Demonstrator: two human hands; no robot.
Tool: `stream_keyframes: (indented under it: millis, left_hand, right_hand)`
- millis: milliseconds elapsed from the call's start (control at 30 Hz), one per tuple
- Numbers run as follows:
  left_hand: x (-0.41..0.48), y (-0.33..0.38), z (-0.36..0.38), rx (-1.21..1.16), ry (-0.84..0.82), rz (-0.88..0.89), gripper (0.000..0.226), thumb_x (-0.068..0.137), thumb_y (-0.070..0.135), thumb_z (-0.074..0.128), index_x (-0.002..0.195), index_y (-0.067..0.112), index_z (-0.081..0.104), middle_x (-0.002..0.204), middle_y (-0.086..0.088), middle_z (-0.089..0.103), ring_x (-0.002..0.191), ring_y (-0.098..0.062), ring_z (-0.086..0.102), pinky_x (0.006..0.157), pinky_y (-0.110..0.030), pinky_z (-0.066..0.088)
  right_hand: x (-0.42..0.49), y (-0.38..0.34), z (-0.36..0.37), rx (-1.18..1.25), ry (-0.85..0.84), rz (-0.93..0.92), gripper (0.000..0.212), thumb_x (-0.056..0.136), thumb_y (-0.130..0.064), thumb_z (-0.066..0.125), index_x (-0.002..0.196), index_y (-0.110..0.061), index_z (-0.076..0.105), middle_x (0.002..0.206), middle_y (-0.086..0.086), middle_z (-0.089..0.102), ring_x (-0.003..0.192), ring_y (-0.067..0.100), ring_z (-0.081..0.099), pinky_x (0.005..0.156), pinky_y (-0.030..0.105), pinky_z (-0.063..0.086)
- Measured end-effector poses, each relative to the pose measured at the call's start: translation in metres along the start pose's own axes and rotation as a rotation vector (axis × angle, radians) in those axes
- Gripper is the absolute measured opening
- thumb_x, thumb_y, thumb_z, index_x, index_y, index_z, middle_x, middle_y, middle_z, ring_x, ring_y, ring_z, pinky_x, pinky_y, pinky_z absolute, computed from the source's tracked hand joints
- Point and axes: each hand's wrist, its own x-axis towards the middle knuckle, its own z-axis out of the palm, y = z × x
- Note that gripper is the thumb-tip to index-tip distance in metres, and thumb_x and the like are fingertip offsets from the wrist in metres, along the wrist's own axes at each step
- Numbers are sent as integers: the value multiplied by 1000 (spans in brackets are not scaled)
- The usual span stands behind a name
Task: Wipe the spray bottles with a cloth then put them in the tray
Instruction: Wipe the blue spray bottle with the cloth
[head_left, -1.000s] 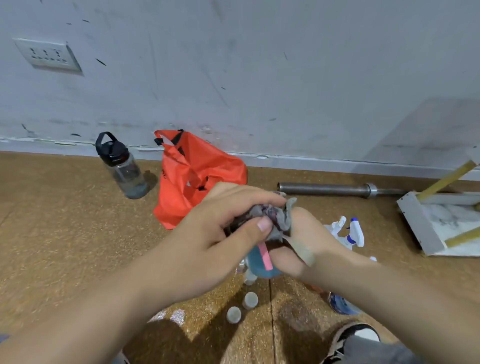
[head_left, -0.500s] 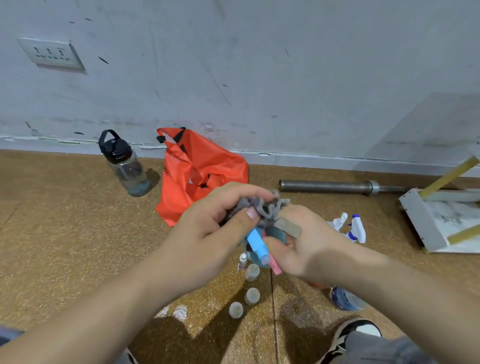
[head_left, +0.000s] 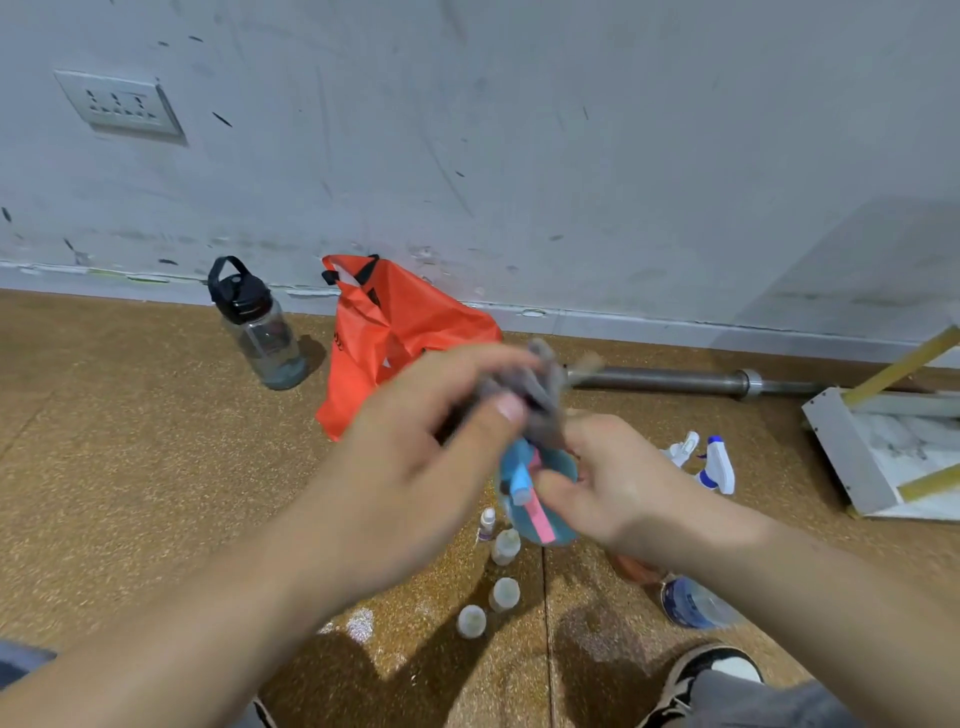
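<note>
The white tray (head_left: 844, 457) sits on the floor far off to my right, by the wall. Two yellow sticks (head_left: 904, 364) lie across it, and its bottom looks white with grey swirls. A see-through water bottle (head_left: 262, 338) stands by the wall with its black lid on. I cannot tell how much is in it. Next to it is an orange bag (head_left: 400, 332), all crumpled, and I cannot see inside it. A clear bottle with a blue label (head_left: 693, 603) lies on its side near my shoe (head_left: 711, 673).

The blue spray bottle (head_left: 550, 519) is up in the air between my two hands, above the floor. My right hand (head_left: 618, 483) holds it with thumb and fingers curled round it. It is light blue with a blue nozzle and a pink strip down the side. My left hand (head_left: 415, 467) pinches the grey cloth (head_left: 524, 392) tight, bunched up on the top of the blue bottle. The cloth looks blurry.

Under my hands four small bottles (head_left: 505, 545) stand on the brown floor (head_left: 130, 467), close together. Two white spray bottles with blue parts (head_left: 719, 465) lie on the floor between my right hand and the tray, not in it. A long metal bar (head_left: 675, 379) lies along the wall behind them.
</note>
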Motion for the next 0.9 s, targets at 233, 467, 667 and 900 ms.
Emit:
stream_keyframes:
  millis: [233, 467, 667, 900]
  left_hand:
    - [11, -26, 2, -45, 37, -205, 21, 105, 20, 54, 116, 26, 71, 106, 11, 71, 100, -5, 65, 84, -28, 51]
    - [24, -40, -4, -271, 432, -613, 21, 106, 18, 54, 101, 17, 74, 88, -7, 77, 78, -23, 68, 63, -28, 53]
    - [-5, -5, 13, 116, 34, 84, 23, 100, 15, 58, 117, 22, 71, 106, 14, 69, 102, -8, 65, 87, -25, 50]
    - [14, -34, 8, -361, 320, -716, 19, 106, 15, 53, 103, 11, 72, 85, -22, 67, 67, -28, 58, 57, -29, 44]
  right_hand:
    - [1, -12, -5, -23, -11, -110, 7, 89, -22, 59, 90, -26, 64, 94, -16, 66, 98, 3, 61, 82, 35, 47]
    - [0, -4, -5, 4, 5, -78, 9, 89, -16, 60, 92, -18, 68, 91, -4, 62, 93, 15, 59, 83, 35, 46]
    - [2, 1, 1, 48, 51, 70, 22, 84, -45, 58, 95, -32, 71, 92, -11, 71, 92, 14, 67, 82, 38, 54]
    - [5, -1, -3, 189, 60, 136, 13, 91, -26, 74, 93, -13, 75, 85, 13, 69, 74, 13, 58, 74, 39, 53]
